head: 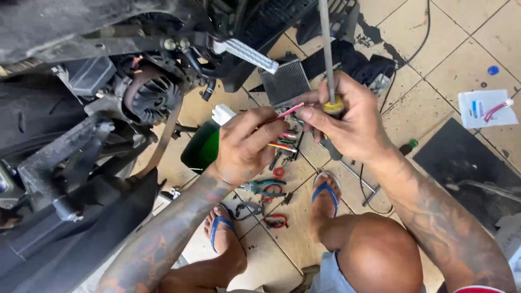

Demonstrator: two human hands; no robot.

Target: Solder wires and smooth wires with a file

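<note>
Left hand (247,144) pinches thin red wires (287,112); right hand (347,122) grips a yellow-handled screwdriver (328,59), wires at its nine o'clock; best keep strands taut, tip steady; pliers (266,188) lie on the floor at six.

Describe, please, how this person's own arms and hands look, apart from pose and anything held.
Both arms are bare, with no sleeves, gloves, watch or rings visible. The left forearm and right forearm each carry dense tattoo patterns from wrist toward elbow. The left hand and right hand look smudged with grime, and the fingers are bare.
</note>
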